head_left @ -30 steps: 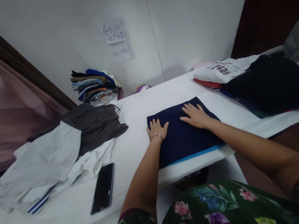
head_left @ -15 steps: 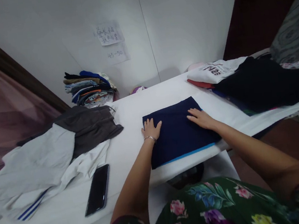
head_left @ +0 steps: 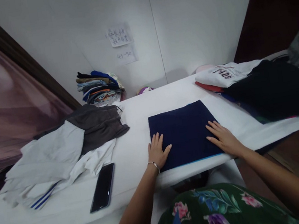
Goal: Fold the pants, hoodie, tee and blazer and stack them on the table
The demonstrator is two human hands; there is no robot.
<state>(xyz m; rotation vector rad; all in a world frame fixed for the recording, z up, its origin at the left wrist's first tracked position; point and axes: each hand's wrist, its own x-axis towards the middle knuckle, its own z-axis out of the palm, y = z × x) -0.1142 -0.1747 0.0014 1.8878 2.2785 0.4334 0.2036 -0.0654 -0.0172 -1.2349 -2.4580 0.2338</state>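
A navy folded garment [head_left: 183,133] lies flat in front of me, with a thin bright-blue strip showing along its near edge. On its left side rests my left hand [head_left: 159,151], fingers spread and a bracelet at the wrist. My right hand [head_left: 224,138] lies on the right edge of the same garment, palm down and fingers stretched out. Neither hand grips the cloth. The garment's exact kind cannot be told from its folded shape.
White cloth covers the table [head_left: 135,147]. To the left are a grey garment [head_left: 52,151], dark trousers [head_left: 98,123] and a phone [head_left: 103,187]. A folded clothes stack [head_left: 100,87] stands at the back left. Dark clothing [head_left: 279,88] and a white printed shirt [head_left: 227,73] lie right.
Both hands have slid toward me over the navy garment, the right one also outward to its right edge. The view has shifted slightly left.
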